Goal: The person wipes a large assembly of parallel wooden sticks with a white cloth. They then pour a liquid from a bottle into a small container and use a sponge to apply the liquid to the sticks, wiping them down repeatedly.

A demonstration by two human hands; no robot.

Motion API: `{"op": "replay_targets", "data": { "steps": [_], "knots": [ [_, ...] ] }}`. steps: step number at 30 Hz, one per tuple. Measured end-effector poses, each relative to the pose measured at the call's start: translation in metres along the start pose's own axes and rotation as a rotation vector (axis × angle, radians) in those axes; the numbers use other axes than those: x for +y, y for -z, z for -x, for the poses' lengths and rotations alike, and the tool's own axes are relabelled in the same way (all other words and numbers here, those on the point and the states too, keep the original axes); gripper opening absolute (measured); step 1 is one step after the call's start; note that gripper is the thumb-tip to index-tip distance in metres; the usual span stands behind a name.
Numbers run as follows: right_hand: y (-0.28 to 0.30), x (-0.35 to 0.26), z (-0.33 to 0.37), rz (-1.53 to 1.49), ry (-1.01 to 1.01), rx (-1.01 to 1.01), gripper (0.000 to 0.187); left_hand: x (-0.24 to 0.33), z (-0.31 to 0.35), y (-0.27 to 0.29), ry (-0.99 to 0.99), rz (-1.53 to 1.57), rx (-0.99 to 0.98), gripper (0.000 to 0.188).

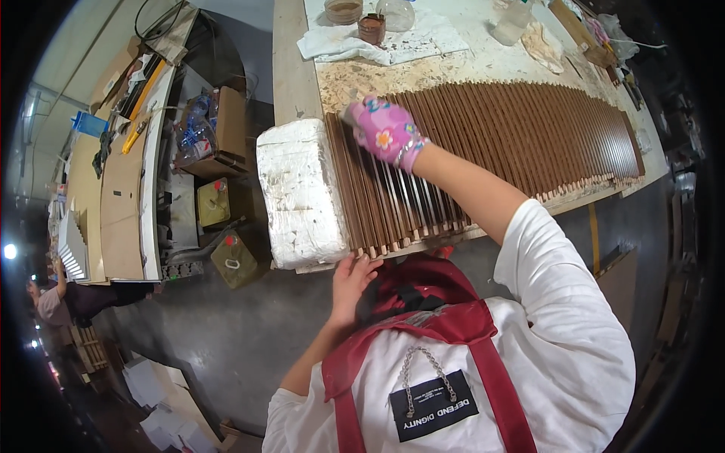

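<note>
A: Head view, and what a spread! How many hands?

B: Two! The right hand (387,134), in one pink, flower-patterned glove (381,143), lay over the far left end of one long row of slim, straight brown strips (491,143) with pale near ends.

A: And its fingers?

B: Bent downward; clamped on anything or not, I couldn't tell! The bare left hand (353,283) sat at the near edge, fingers slightly apart, just beside those pale ends.

A: Where were the strips?

B: Side by side across one pale, stained workbench (294,68), too tightly packed to count! One white, film-wrapped rectangular block (302,192) stood just left.

A: Beyond?

B: One crumpled white cloth (423,47) with three containers, including one reddish-brown cup (371,30). And left of the bench, two yellowish, red-capped jugs (235,264)!
</note>
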State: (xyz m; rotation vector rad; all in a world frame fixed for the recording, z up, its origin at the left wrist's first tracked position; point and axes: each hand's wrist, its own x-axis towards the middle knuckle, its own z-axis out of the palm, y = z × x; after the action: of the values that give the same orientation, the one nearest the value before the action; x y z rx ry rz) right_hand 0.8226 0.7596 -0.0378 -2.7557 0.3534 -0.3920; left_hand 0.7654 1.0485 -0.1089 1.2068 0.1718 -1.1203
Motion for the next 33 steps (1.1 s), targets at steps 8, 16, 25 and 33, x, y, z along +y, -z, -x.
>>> {"op": "replay_targets", "data": {
  "steps": [8, 16, 25, 33],
  "knots": [
    [0.013, -0.007, 0.033, -0.05, 0.067, 0.052, 0.025, 0.006, 0.004, -0.007, 0.012, 0.022, 0.012, 0.015],
    [0.028, -0.073, 0.135, -0.1, 0.416, -0.181, 0.038, 0.003, 0.001, -0.001, -0.008, 0.131, -0.12, 0.015],
    [0.017, -0.073, 0.118, -0.052, 0.277, -0.091, 0.04, 0.002, 0.004, 0.004, 0.008, 0.107, -0.147, 0.021],
    [0.058, -0.034, 0.109, -0.231, 0.246, 0.028, 0.036, 0.009, 0.01, 0.002, -0.005, -0.044, -0.13, 0.027]
  ]
}}
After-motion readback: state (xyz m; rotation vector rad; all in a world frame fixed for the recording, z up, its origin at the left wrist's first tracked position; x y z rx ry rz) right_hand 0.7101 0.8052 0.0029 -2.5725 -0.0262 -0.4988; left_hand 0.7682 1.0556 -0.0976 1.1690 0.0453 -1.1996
